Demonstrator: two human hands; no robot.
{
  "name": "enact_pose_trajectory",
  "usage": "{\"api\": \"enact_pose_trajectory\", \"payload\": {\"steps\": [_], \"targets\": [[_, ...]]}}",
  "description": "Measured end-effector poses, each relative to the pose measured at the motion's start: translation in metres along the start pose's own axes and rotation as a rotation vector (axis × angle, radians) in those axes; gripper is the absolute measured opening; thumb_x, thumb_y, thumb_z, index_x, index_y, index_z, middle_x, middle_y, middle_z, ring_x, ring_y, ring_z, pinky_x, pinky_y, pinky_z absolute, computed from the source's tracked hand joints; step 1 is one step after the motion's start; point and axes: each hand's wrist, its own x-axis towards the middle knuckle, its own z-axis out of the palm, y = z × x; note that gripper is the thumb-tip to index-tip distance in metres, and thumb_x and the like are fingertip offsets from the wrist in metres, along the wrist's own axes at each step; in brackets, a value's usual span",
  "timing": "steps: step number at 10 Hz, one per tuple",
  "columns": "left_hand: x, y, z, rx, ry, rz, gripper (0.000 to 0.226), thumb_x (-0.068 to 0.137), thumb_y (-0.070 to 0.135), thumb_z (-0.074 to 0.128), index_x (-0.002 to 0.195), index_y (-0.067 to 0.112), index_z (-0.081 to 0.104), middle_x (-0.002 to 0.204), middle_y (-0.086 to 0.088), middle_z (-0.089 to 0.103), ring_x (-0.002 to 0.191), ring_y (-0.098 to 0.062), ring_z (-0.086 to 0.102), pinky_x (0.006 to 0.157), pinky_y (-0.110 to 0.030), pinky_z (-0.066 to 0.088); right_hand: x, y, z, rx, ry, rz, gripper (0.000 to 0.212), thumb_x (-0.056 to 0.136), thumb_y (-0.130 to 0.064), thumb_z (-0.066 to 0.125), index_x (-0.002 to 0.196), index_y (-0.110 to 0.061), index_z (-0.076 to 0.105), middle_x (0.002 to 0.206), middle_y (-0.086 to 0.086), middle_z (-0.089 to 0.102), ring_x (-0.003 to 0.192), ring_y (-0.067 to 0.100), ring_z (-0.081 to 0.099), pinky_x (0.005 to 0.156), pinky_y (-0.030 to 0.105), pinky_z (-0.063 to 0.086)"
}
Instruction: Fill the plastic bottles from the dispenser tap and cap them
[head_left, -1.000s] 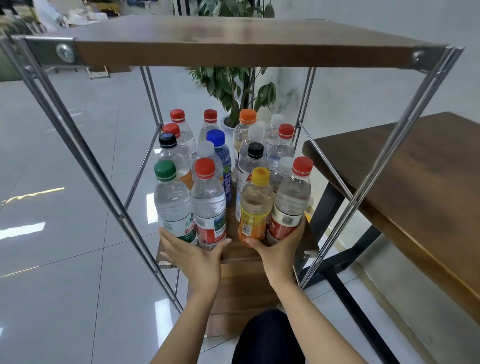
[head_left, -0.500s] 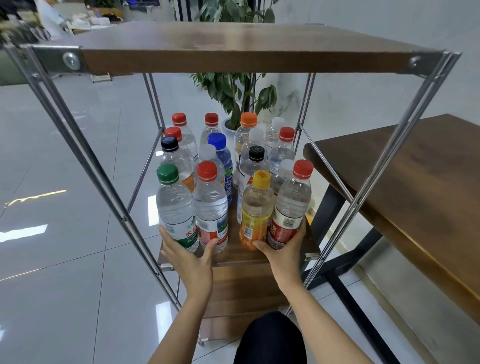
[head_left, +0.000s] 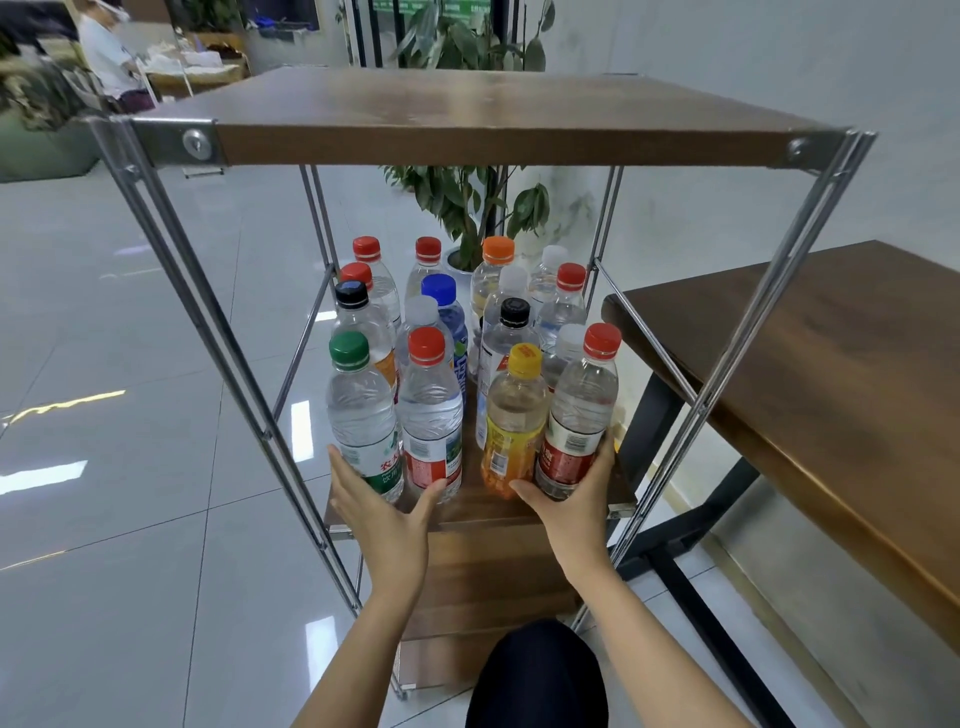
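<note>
Several capped plastic bottles stand on the middle shelf (head_left: 478, 512) of a metal-framed cart. In the front row are a green-capped bottle (head_left: 361, 410), a red-capped bottle (head_left: 430, 415), a yellow-capped orange-labelled bottle (head_left: 514, 415) and a second red-capped bottle (head_left: 584, 405). My left hand (head_left: 382, 501) wraps the bases of the green-capped bottle and the red-capped one beside it, fingers on the left, thumb on the right. My right hand (head_left: 569, 493) wraps the bases of the yellow-capped and right red-capped bottles. No dispenser tap is in view.
The cart's wooden top shelf (head_left: 467, 114) hangs over the bottles, with slanted metal legs (head_left: 208, 322) on both sides. A brown table (head_left: 831, 374) stands close on the right. A potted plant (head_left: 467, 197) is behind the cart. A person (head_left: 109, 57) sits far back left.
My view has lifted and pulled back a little. Both hands stay at the front bottles' bases and now reach further round the outer bottles.
</note>
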Motion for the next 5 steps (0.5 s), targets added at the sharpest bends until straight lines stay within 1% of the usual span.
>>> {"api": "enact_pose_trajectory", "payload": {"steps": [1,2,3,4,5], "targets": [[0.001,0.004,-0.006,0.016,-0.046,0.012,0.123,0.07,0.02,0.088,0.157,0.011,0.0,0.163,-0.013,0.011,0.15,-0.026,0.011,0.115,-0.028,0.011,0.0,-0.003,-0.003,-0.051,-0.042,0.026,0.123,0.063,-0.02,0.091,0.149,-0.046,0.008,0.158,-0.009,0.024,0.146,0.012,0.025,0.119,0.047,0.028],[-0.005,0.012,-0.014,0.033,-0.069,0.028,0.122,0.071,0.02,0.088,0.156,0.009,0.002,0.162,-0.016,0.014,0.149,-0.027,0.014,0.117,-0.031,0.012,-0.003,-0.005,-0.007,-0.104,-0.053,0.028,0.118,0.068,-0.019,0.089,0.155,-0.031,0.01,0.158,-0.006,0.027,0.145,0.013,0.027,0.117,0.051,0.03],[-0.014,0.019,-0.018,0.041,-0.102,0.051,0.115,0.073,0.021,0.086,0.156,0.004,0.008,0.159,-0.019,0.02,0.147,-0.032,0.019,0.121,-0.045,0.02,-0.012,-0.014,-0.016,-0.161,-0.075,0.001,0.106,0.074,-0.017,0.084,0.154,-0.03,0.016,0.156,-0.005,0.031,0.145,0.014,0.03,0.116,0.052,0.033],[-0.033,0.025,-0.021,0.111,-0.196,0.082,0.101,0.079,0.024,0.082,0.155,0.007,0.018,0.159,-0.018,0.023,0.147,-0.033,0.02,0.12,-0.049,0.023,-0.026,-0.027,-0.031,-0.213,-0.146,-0.025,0.093,0.082,-0.019,0.078,0.154,-0.031,0.02,0.157,-0.006,0.031,0.144,0.013,0.03,0.118,0.044,0.031],[-0.056,0.033,-0.027,0.121,-0.456,0.13,0.076,0.086,0.025,0.075,0.15,0.018,0.034,0.151,-0.003,0.042,0.139,-0.021,0.039,0.114,-0.041,0.035,-0.047,-0.046,-0.05,-0.338,-0.24,-0.01,0.075,0.09,-0.024,0.07,0.153,-0.029,0.028,0.157,-0.008,0.03,0.143,0.013,0.032,0.109,0.025,0.03]]}}
